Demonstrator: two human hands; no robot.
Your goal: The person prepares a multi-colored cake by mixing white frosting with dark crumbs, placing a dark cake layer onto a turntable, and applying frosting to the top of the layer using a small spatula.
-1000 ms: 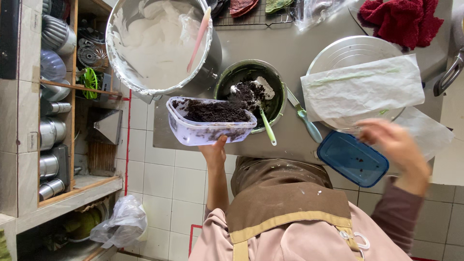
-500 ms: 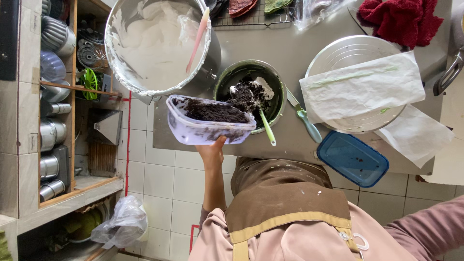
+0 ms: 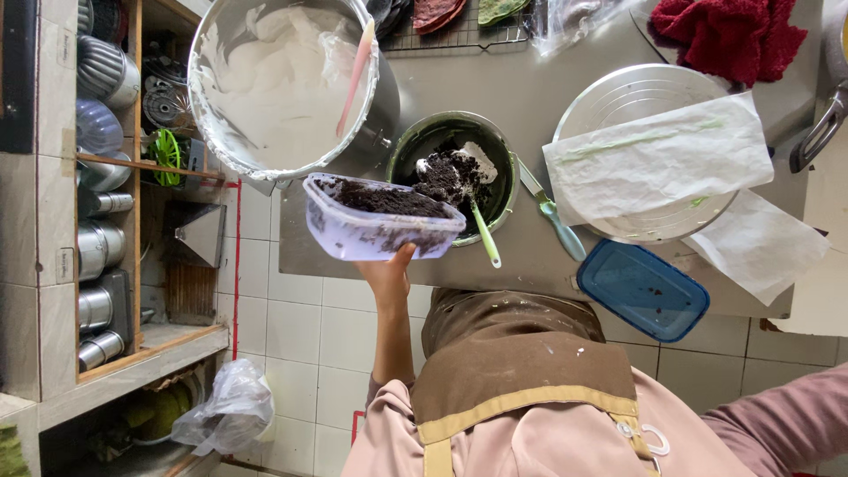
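Note:
My left hand (image 3: 389, 274) holds up a clear plastic container (image 3: 380, 225) from beneath; it is filled with dark crumbs. The container hovers at the near edge of the metal counter (image 3: 521, 79), between a large steel mixing bowl (image 3: 274, 79) of white cream and a dark green bowl (image 3: 442, 132). The green bowl holds dark crumbs, a dab of white cream and a green spatula (image 3: 484, 238). A pink spatula (image 3: 353, 79) leans in the steel bowl. My right hand is out of view; only its pink sleeve (image 3: 795, 415) shows at the lower right.
A blue container lid (image 3: 643, 290) lies at the counter's near edge, with a teal-handled knife (image 3: 552, 216) beside it. White paper (image 3: 658, 155) covers a round metal pan, and a red cloth (image 3: 729, 35) lies behind. Shelves with metal moulds (image 3: 97, 177) stand left, above a plastic bag (image 3: 225, 411).
My right hand, which hovered near the blue lid, has drawn back out of view. The left hand keeps the crumb container in about the same place.

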